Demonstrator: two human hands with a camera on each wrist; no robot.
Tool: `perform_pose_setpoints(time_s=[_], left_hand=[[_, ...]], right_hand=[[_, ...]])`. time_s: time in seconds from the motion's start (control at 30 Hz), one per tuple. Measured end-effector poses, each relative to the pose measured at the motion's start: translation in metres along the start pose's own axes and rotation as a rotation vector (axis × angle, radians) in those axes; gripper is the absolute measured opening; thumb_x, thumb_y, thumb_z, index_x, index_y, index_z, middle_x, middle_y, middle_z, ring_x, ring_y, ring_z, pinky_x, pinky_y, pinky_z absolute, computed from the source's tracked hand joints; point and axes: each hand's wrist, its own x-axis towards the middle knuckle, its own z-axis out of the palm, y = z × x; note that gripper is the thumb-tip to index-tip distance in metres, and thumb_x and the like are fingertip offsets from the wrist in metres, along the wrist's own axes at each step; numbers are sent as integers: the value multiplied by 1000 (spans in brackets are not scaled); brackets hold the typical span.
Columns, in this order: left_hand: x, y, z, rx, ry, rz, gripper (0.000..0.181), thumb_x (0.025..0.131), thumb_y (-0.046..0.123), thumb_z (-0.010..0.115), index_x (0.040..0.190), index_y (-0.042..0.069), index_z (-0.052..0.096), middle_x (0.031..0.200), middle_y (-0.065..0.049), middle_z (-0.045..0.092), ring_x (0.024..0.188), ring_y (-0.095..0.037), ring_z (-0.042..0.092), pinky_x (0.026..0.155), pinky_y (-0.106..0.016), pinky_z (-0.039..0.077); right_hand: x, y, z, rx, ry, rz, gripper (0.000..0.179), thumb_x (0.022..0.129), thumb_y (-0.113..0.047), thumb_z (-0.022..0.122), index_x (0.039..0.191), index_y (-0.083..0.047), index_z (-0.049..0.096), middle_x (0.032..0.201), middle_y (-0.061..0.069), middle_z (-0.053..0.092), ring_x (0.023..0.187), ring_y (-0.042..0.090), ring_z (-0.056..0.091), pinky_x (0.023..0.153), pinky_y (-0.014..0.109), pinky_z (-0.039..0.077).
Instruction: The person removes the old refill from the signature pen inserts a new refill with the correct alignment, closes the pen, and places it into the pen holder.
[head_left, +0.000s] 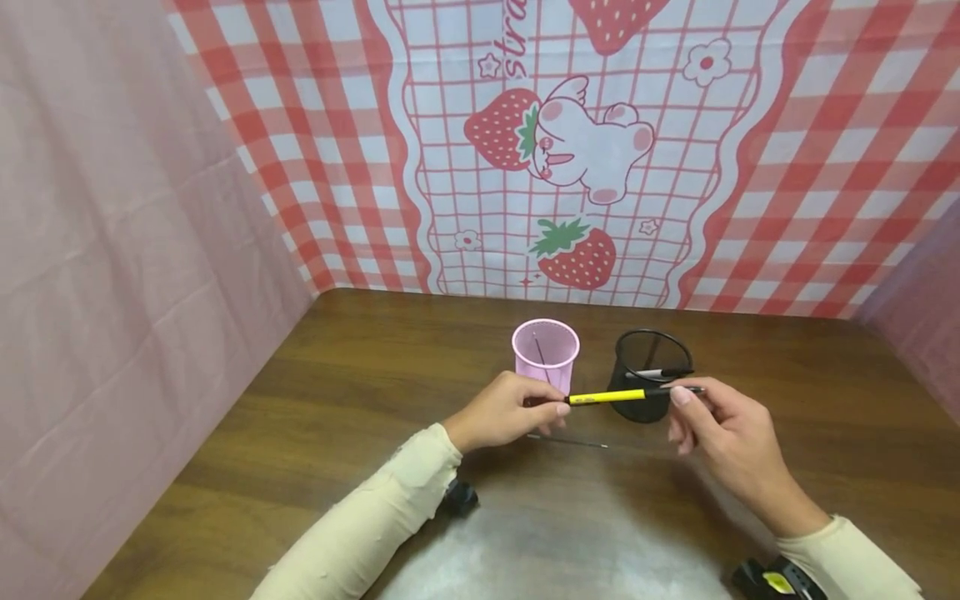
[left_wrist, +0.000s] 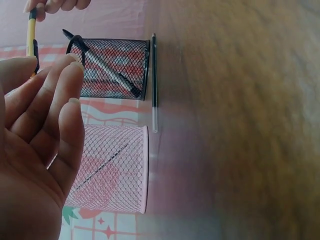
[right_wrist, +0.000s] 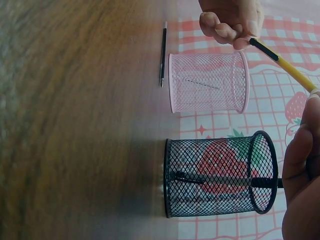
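Observation:
A yellow pen [head_left: 609,397] with a black grip section is held level between my two hands above the table. My left hand [head_left: 506,410] pinches its clip end between thumb and fingertips. The black end is pinched by my right hand [head_left: 731,429], where a thin tip pokes out past the fingers. Behind my left hand stands a pink mesh pen cup [head_left: 546,327] with a thin dark refill leaning inside. A black mesh pen cup [right_wrist: 220,202], close to my right hand, holds a silver-and-black pen [left_wrist: 107,65]. On the table below the hands lies a pen refill [left_wrist: 154,75].
The brown wooden table [head_left: 247,450] meets a strawberry-patterned cloth [head_left: 450,167] at the back. A pink curtain [head_left: 112,250] hangs on the left, and another cloth [head_left: 918,275] on the right. Black wrist cameras sit under both sleeves.

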Motion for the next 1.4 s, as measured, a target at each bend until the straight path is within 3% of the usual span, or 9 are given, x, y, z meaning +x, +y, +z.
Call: perform_pose_setpoints(time_s=[0.33, 0.77, 1.07, 1.4], left_hand=[[0, 0, 0, 4, -22, 29, 17, 98, 10, 65, 104, -5, 71, 87, -14, 74, 70, -33, 71, 66, -38, 58], [0, -1, 0, 1, -74, 24, 21, 99, 13, 64, 109, -4, 71, 86, -11, 73, 73, -32, 71, 68, -34, 58], [-2, -2, 0, -5, -76, 10, 21, 100, 14, 63, 110, -2, 71, 84, -6, 73, 74, -32, 71, 69, -32, 58], [-2, 0, -1, 44, -108, 20, 21, 100, 14, 63, 109, -2, 71, 84, -7, 73, 75, -29, 71, 69, -31, 57]], right_hand=[[3, -3, -3, -18, 6, -6, 11, 97, 6, 57, 99, 0, 65, 64, 2, 60, 50, 12, 56, 47, 24, 48], [3, -1, -6, -37, 31, 36, 9, 100, 2, 56, 99, 1, 65, 62, 4, 61, 48, 13, 57, 46, 25, 48], [3, 2, -8, -56, 43, 74, 9, 101, -1, 56, 99, -1, 65, 62, 5, 61, 48, 14, 58, 47, 24, 49], [5, 2, -10, -94, 134, 103, 7, 100, -4, 59, 100, -3, 65, 64, 5, 61, 49, 12, 57, 51, 20, 48]])
